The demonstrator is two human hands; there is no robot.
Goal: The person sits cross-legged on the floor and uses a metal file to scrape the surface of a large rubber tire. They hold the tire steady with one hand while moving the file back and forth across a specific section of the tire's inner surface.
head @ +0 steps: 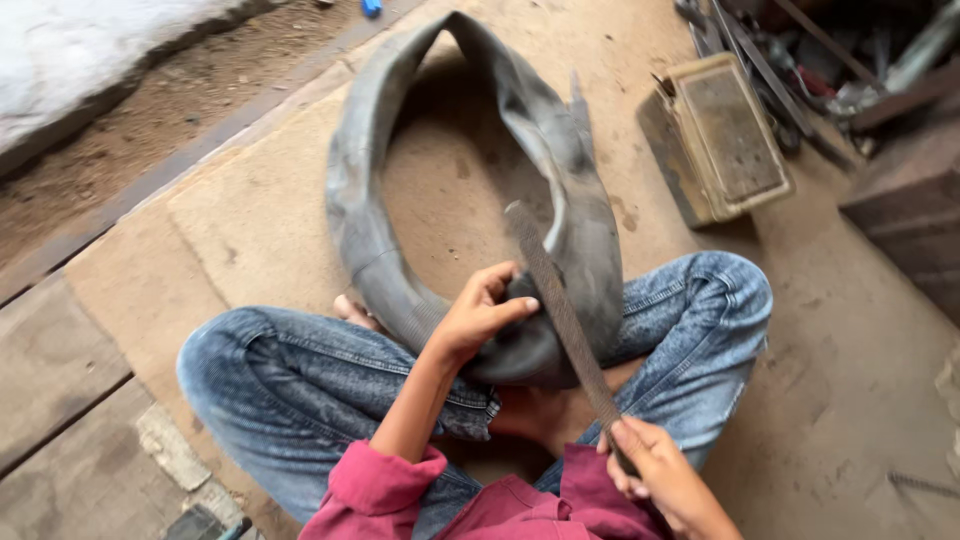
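Inner tube (370, 230), dark rubber, lies looped over the person's crossed legs on the floor mat. Left hand (478, 315) is closed around the tube's near bend, pinching it firm; right hand (655, 470) grips the handle end of a long flat file (560, 305) laid across that bend. Filing likely goes best with the rubber kept taut. Beyond the tube, a rusty metal box (715, 135) and blurred scrap; the file's handle is hidden.

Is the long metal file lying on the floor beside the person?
No: the right hand grips the file by its near end, and its blade lies across the rubber inner tube that the left hand steadies.
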